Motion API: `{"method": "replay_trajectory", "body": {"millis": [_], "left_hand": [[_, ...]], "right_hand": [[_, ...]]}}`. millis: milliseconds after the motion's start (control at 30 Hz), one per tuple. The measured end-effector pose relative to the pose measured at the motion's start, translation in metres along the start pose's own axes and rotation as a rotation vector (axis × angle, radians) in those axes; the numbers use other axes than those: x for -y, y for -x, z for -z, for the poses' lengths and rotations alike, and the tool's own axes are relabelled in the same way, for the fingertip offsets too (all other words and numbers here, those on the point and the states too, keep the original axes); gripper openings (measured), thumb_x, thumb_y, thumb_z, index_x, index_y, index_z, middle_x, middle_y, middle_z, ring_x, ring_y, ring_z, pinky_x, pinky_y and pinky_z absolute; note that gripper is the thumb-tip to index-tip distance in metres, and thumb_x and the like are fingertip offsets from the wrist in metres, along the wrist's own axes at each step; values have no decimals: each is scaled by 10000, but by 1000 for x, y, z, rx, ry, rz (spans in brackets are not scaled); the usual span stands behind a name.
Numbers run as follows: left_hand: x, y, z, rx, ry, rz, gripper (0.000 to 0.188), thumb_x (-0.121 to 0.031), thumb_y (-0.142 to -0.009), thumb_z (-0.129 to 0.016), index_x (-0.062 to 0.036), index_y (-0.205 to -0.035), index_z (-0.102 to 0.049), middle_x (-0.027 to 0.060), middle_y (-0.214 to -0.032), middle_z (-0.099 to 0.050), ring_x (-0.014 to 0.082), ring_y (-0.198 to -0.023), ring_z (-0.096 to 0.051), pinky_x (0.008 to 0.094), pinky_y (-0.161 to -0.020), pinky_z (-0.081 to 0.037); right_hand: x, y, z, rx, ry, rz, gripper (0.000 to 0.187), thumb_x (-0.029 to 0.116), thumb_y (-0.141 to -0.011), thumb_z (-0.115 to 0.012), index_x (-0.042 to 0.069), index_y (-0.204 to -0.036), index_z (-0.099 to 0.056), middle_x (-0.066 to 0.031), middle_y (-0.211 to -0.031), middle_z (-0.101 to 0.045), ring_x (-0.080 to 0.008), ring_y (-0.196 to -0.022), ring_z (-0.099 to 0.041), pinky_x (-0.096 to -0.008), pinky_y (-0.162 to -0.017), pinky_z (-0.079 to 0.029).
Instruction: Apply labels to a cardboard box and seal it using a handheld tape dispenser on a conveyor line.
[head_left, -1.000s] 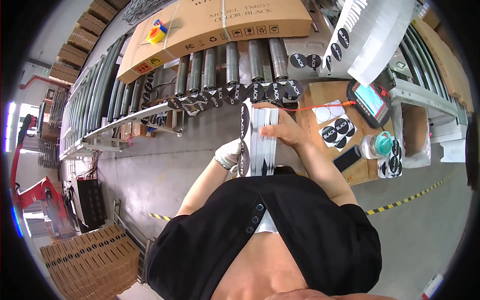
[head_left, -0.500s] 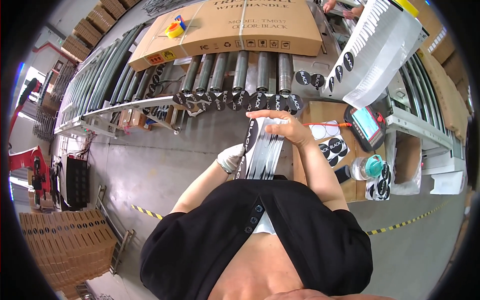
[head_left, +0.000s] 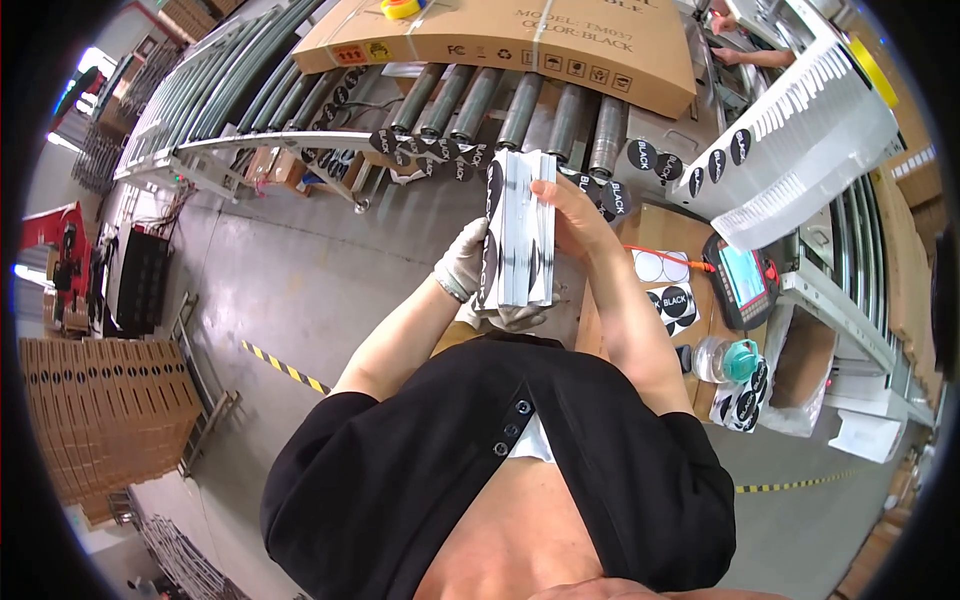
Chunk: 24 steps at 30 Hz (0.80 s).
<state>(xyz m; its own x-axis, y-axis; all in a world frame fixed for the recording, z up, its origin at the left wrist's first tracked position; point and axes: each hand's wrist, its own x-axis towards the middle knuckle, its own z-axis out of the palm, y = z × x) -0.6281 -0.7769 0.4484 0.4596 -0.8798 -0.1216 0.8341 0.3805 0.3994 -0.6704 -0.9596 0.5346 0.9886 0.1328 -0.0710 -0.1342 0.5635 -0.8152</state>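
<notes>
Between my two hands, in front of my chest, is a thick stack of sticker sheets (head_left: 520, 235), held upright with its white edges facing me. Round black labels show on its left face. My left hand (head_left: 463, 262), in a white glove, grips the stack's left side, and gloved fingers show under its lower end. My bare right hand (head_left: 570, 212) is closed round the right side, its thumb on the sheet edges and its other fingers mostly hidden behind. More round black stickers (head_left: 425, 150) hang along the conveyor's front edge beyond the stack.
A large cardboard box (head_left: 480, 40) lies on the roller conveyor (head_left: 522, 110), with a yellow tape roll (head_left: 402, 8) on top. To the right are a handheld screen device (head_left: 742, 270), a teal-lidded bottle (head_left: 725, 358) and loose sticker sheets (head_left: 672, 305). Another person's hands (head_left: 735, 40) show at far right.
My right hand has come down from the stack's top edge to its right side. The stack now stands more upright and closed up. My view has shifted, moving the box up and rightward.
</notes>
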Motion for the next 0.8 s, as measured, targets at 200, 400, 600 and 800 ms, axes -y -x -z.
{"method": "replay_trajectory", "body": {"millis": [200,400,600,800], "left_hand": [[-39,17,-13,32,99,-32,715,-478,-732,-688,-66,-1279,-480,135,-1173,-588,285,-1015,-592,471,-897,-472],[-100,43,7,23,52,-110,668,-423,-731,-713,-48,-1245,-511,137,-1167,-592,292,-1035,-582,472,-922,-456],[-160,80,27,22,92,-159,566,-314,-766,-701,-11,-1210,-525,151,-1123,-615,275,-997,-608,442,-910,-474],[-202,111,51,-38,108,-172,533,-288,-777,-689,-5,-1200,-532,152,-1110,-621,264,-986,-617,419,-897,-488]], "right_hand": [[8,-31,-31,-73,232,57,499,359,-847,-628,58,-1222,-497,-24,-1101,-575,-118,-1002,-553,-287,-901,-417],[-6,-81,-86,-85,197,133,357,230,-882,-604,4,-1148,-532,-42,-1056,-583,-87,-946,-532,-265,-864,-421],[-7,-118,-158,-189,1261,722,130,69,-721,-715,61,-845,-675,-44,-843,-553,-161,-784,-521,-274,-705,-427],[-18,-160,-201,-78,1341,509,101,57,-726,-713,33,-817,-678,-65,-830,-549,-190,-791,-525,-287,-713,-429]]}}
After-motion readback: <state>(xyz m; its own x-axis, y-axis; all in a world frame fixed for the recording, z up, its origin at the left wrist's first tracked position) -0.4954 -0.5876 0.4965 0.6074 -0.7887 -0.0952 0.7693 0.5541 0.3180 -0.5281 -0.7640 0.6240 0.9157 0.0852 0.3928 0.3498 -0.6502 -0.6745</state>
